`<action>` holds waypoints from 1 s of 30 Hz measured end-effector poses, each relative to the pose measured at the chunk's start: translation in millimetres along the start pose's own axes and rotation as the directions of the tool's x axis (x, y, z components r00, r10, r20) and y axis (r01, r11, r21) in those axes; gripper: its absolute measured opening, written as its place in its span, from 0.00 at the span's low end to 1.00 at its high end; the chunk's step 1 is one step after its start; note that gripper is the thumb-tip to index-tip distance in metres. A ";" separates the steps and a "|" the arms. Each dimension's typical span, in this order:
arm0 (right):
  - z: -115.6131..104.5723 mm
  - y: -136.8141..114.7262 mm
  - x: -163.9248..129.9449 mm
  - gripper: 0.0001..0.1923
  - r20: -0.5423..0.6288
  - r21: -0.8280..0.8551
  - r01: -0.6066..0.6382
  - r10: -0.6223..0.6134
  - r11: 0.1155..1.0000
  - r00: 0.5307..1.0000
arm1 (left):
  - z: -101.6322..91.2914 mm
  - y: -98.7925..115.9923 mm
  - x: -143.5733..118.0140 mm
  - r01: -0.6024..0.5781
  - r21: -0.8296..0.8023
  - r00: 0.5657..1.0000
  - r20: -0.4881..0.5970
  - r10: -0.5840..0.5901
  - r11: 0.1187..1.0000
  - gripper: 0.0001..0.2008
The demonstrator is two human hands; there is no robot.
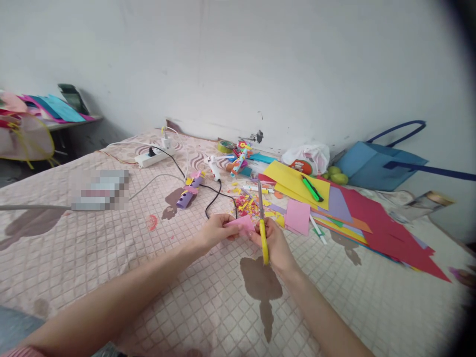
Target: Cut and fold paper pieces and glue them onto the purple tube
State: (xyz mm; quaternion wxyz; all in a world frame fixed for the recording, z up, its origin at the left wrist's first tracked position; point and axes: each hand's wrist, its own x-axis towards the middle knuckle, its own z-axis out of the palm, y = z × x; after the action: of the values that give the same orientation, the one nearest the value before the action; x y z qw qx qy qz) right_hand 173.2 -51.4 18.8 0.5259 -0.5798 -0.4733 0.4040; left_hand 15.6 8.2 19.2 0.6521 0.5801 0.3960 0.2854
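Head view, left hand [214, 232] pinching pink paper [241, 224], right hand [274, 244] gripping yellow-handled scissors [262, 225], fingers partly hidden.

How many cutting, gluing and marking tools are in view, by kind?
Scissors: 1, yellow-handled scissors in the right hand, beside the pink paper piece held by the left hand
Glue gun: 1, white glue gun
Green markers: 1, green marker on the yellow sheet
Total: 3
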 end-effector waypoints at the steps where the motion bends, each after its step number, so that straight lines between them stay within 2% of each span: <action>1: 0.1 0.1 -0.2 0.17 -0.001 -0.004 0.004 -0.004 1.000 1.000 | 0.2 -1.1 0.0 0.010 0.024 1.000 0.006 -0.010 1.000 0.15; 5: 1.5 -0.3 -1.3 0.17 -0.005 0.004 0.004 -0.004 1.000 1.000 | 1.2 -5.2 1.3 0.030 0.036 0.999 0.009 -0.030 0.999 0.16; 9: 3.6 -2.4 -2.6 0.18 0.010 0.091 -0.010 0.009 0.996 1.000 | 0.1 -4.7 3.8 0.046 -0.185 0.999 0.021 -0.043 0.982 0.14; 14: 0.1 -1.1 -4.1 0.18 0.087 0.135 -0.086 0.074 0.987 0.993 | -13.3 3.4 8.2 0.028 -0.425 0.998 -0.038 -0.049 0.905 0.10; 18: -5.8 -3.0 -8.5 0.16 0.210 0.044 -0.092 0.081 0.995 0.974 | -21.5 9.4 8.9 0.007 -0.486 0.998 -0.050 -0.036 0.874 0.07; 22: -11.4 -7.9 -13.5 0.16 0.282 -0.051 -0.072 0.084 0.996 0.956 | -21.9 13.5 8.3 -0.008 -0.545 0.998 -0.061 -0.030 0.839 0.04; 25: -14.8 -11.4 -16.1 0.16 0.281 -0.214 0.005 0.057 0.977 0.958 | -22.7 19.4 7.4 -0.060 -0.580 0.993 -0.121 -0.013 0.813 0.03; 30: -13.8 -15.9 -18.5 0.13 0.269 -0.454 0.108 0.021 0.884 0.963 | -23.5 30.5 4.0 -0.175 -0.590 0.980 -0.182 0.081 0.788 0.04</action>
State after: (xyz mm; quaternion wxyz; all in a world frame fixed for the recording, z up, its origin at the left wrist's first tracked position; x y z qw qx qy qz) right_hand 180.4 -72.6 35.6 0.3124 -0.6184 -0.6355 0.3408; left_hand 0.5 29.0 48.1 0.7507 0.3453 0.2911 0.4822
